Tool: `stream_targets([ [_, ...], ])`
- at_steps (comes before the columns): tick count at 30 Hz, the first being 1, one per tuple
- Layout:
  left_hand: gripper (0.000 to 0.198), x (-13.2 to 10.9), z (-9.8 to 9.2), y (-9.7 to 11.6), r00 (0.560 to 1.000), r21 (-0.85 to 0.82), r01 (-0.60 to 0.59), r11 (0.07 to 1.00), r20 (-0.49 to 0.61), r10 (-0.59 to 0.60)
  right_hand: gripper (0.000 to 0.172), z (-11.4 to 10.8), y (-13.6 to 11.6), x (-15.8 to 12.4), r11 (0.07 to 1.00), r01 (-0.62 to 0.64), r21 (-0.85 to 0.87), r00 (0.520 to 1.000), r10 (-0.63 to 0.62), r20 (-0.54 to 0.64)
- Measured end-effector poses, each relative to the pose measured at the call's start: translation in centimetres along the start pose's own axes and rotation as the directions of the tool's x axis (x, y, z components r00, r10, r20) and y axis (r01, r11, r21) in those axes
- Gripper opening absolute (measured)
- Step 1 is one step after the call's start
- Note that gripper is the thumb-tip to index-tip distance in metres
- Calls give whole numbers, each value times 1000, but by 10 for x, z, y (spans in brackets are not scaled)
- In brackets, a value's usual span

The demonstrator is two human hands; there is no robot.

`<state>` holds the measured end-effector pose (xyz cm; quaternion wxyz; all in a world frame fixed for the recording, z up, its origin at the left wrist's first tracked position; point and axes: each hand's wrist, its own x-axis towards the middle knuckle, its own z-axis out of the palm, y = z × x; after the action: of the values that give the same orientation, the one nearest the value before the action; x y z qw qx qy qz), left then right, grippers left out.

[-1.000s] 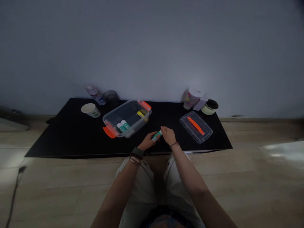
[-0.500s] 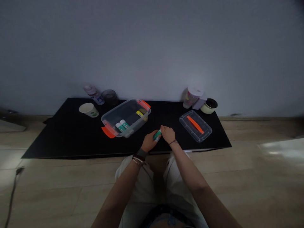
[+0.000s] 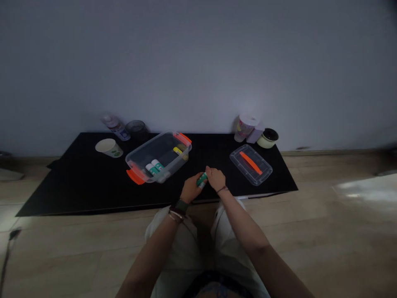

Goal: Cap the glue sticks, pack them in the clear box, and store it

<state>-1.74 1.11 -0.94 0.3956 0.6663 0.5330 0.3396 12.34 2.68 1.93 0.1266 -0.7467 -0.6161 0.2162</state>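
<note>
Above the table's front edge, my left hand [image 3: 190, 190] is closed round a green and white glue stick [image 3: 202, 179]. My right hand [image 3: 216, 179] has its fingers pinched at the stick's upper end, so that end is hidden. To the left stands a clear plastic box [image 3: 141, 154] with orange clips and no lid on. Two similar glue sticks [image 3: 155, 167] lie side by side in its near left part, and a small yellow item [image 3: 178, 150] lies at its right end. Right of my hands, a clear lid [image 3: 252, 164] with an orange handle rests flat.
On the black table [image 3: 77, 182], a paper cup [image 3: 109, 148], a bottle [image 3: 115, 126] and a dark glass bowl [image 3: 137, 130] stand at the left. Back right are a lidded cup [image 3: 245, 127], a pale purple box [image 3: 255, 133] and a cream pot [image 3: 267, 140]. A wall rises behind.
The camera view has shifted slightly, so the table things appear further left. Both hands stay together on the glue stick, which is tilted much as before.
</note>
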Motion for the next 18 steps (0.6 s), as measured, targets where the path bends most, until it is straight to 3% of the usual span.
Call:
stream_targets([
  [2,36,6,-3,0,999,-140,35,990,32,-31,46,2,0,0,997,-6,80,1000,9,-30],
  [4,44,11,-5,0,986,-315,138,939,133,-100,46,3,0,2,981,30,191,997,-16,-71],
  [7,56,13,-10,1,926,-482,314,818,344,-152,38,2,2,5,906,186,380,980,-145,-135],
  [9,56,11,-13,2,906,-498,342,797,401,-138,34,1,4,7,843,289,453,957,-245,-155],
  [11,54,9,-15,1,919,-450,291,844,378,-115,32,0,6,9,825,331,457,944,-291,-158],
  [13,48,6,-15,1,956,-337,171,926,283,-74,29,1,5,11,842,318,437,948,-281,-147],
  [16,34,3,-11,1,991,-37,2,999,134,3,24,3,4,14,888,201,413,979,-179,-94],
  [18,32,2,-8,2,994,146,-26,989,105,11,25,6,4,15,915,84,394,996,-72,-45],
])
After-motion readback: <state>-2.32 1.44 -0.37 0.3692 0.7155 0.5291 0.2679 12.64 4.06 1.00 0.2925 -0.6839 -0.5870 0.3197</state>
